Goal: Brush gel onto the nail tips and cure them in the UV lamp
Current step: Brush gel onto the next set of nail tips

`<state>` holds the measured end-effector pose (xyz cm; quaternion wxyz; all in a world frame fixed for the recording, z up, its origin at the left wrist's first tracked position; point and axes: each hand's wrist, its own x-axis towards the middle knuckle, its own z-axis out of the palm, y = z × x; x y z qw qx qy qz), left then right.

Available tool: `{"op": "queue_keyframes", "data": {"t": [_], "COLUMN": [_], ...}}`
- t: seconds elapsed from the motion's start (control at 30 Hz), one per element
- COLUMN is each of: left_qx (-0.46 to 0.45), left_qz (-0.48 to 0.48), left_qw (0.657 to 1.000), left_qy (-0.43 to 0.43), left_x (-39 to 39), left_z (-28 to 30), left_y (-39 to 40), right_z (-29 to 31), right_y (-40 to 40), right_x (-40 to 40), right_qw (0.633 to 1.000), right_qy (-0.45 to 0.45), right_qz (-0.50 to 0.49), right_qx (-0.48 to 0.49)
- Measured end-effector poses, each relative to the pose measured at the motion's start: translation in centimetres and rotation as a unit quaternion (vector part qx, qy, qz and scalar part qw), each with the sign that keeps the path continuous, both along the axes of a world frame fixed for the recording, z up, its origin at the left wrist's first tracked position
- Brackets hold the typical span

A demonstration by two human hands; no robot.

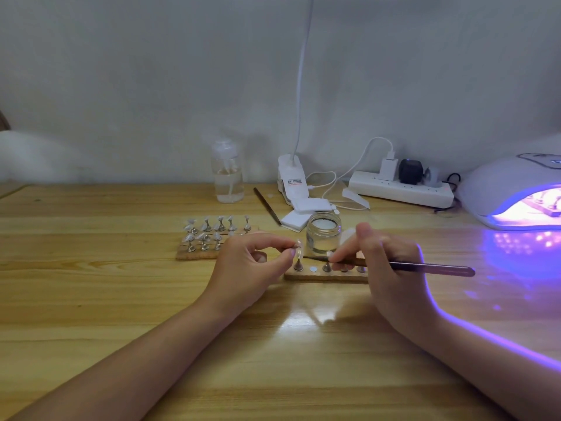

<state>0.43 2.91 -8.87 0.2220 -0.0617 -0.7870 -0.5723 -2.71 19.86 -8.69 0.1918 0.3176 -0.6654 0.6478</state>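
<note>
My left hand [249, 265] pinches a clear nail tip on its small metal stand [298, 246] just above a narrow wooden strip [321, 275] that carries more metal stands. My right hand [385, 262] grips a dark brush [425, 266], its bristle end pointing left at the held nail tip. An open glass gel jar [323, 235] stands right behind the strip. A white UV lamp [513, 192] glows purple at the far right, with a wooden strip of tips inside it.
A second wooden rack [209, 238] with several nail tips sits to the left. Behind are a clear pump bottle [227, 174], a spare brush [267, 205], white pads [296, 220], a clip lamp base [291, 180] and a power strip [400, 188].
</note>
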Motion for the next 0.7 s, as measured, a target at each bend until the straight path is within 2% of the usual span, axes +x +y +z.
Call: {"op": "queue_keyframes", "data": {"t": [0.1, 0.33, 0.7], "left_qx": [0.004, -0.003, -0.006], "left_qz": [0.003, 0.001, -0.003], "left_qw": [1.0, 1.0, 0.999], "left_qy": [0.0, -0.003, 0.046], "left_x": [-0.1, -0.12, -0.05], "left_z": [0.0, -0.05, 0.07], "left_y": [0.06, -0.04, -0.02], "right_z": [-0.04, -0.13, -0.05], "right_y": [0.04, -0.27, 0.09], "right_x": [-0.15, -0.24, -0.37], "right_qw": [1.0, 1.0, 0.997], "right_qy": [0.002, 0.002, -0.008], "right_qz": [-0.005, -0.012, -0.009], "right_qx": [-0.021, 0.022, -0.072]}}
